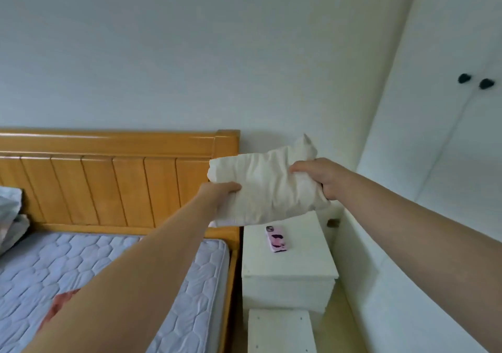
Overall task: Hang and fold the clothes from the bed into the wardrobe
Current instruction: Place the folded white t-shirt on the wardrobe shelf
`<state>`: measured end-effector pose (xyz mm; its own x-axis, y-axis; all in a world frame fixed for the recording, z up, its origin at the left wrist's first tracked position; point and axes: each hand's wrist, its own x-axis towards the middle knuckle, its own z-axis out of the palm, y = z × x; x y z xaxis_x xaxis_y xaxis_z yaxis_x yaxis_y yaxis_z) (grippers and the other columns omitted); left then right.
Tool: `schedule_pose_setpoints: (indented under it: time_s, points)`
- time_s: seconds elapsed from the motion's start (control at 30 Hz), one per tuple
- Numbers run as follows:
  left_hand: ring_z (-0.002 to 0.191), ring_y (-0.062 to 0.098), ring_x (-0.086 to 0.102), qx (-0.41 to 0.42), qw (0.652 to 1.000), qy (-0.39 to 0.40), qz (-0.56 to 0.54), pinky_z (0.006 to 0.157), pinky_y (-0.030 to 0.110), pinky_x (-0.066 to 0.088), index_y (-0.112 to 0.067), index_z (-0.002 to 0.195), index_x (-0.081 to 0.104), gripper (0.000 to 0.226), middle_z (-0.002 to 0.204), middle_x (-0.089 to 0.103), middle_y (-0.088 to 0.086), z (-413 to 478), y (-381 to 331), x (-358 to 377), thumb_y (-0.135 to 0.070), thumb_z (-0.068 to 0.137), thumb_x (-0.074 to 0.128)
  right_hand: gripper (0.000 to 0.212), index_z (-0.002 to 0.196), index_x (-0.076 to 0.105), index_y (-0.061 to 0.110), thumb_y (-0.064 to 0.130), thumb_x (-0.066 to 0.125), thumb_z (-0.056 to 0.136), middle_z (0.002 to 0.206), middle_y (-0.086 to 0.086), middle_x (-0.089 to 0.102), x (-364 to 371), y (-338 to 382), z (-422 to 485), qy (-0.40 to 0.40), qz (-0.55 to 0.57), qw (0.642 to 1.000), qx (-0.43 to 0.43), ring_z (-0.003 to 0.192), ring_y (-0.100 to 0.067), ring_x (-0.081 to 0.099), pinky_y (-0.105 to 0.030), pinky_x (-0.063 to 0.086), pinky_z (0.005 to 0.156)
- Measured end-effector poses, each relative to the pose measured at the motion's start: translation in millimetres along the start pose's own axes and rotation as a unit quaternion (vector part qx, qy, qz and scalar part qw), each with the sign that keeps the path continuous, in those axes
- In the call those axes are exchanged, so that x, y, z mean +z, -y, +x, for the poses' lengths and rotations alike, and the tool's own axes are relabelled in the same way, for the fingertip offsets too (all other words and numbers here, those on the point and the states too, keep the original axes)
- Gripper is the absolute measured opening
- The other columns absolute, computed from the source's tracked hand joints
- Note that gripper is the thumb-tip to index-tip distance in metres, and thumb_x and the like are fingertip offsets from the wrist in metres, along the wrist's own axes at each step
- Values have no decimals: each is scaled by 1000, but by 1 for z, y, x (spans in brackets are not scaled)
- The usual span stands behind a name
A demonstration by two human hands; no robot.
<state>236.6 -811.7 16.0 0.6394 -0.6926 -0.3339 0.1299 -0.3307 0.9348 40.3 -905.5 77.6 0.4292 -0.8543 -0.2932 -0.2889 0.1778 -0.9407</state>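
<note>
A folded cream-white garment (267,185) hangs in the air above the nightstand, held between both hands. My left hand (221,194) grips its lower left edge, thumb on top. My right hand (319,176) grips its right end, fingers curled under the cloth. The white wardrobe (440,135) stands to the right with both doors closed and two dark knobs (475,81). The bed (81,265) with a quilted grey mattress lies to the left. A reddish piece of clothing (61,305) shows on the mattress beside my left forearm.
A white nightstand (288,260) stands between bed and wardrobe with a pink phone (276,239) on top. A wooden headboard (108,184) runs along the wall. Bedding or clothes (9,217) are bunched at the far left edge. A white stool top (281,331) sits below the nightstand.
</note>
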Motion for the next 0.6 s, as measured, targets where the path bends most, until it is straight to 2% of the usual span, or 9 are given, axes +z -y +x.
schedule_pose_setpoints:
  time_s: [0.07,0.17,0.3,0.37,0.47,0.6]
  points:
    - [99,25,50,34,999,40,6,86,39,43,-7,119,46,62,110,52,4,-19,-18,41,-38,76,78,36,115,57,4,18,68,85,99,-13,66,-43,1,-24,-48,16,998,-28,85,-27,65,-34,52,69]
    - [98,26,53,87,990,109,16,86,38,46,-9,117,45,54,109,54,4,-52,-41,104,-33,80,76,48,123,54,5,27,69,83,109,-12,64,-103,-3,-65,-143,8,988,-55,96,-29,63,-39,52,86]
    - [94,28,55,146,972,182,34,83,37,48,-4,121,48,57,112,56,7,-112,-68,185,-30,79,76,52,126,49,7,33,66,84,106,-7,60,-179,-10,-134,-278,-34,956,-91,94,-27,59,-34,47,79]
    - [94,27,53,177,958,224,36,80,37,46,-2,125,46,60,113,54,10,-151,-79,222,-30,80,75,46,123,48,6,29,63,86,104,-6,56,-213,-13,-173,-350,-80,927,-112,91,-25,54,-32,44,77]
    - [95,26,50,230,934,272,26,81,37,44,-3,127,45,60,115,53,9,-208,-90,270,-29,81,74,38,118,50,5,24,59,87,111,-11,59,-255,-16,-237,-444,-149,874,-131,89,-24,53,-30,42,76]
    - [101,25,52,319,893,317,19,82,33,41,-3,127,44,58,118,53,7,-289,-104,314,-26,82,73,41,125,48,4,23,56,90,119,-12,59,-293,-20,-316,-548,-219,795,-140,109,-31,56,-26,37,77]
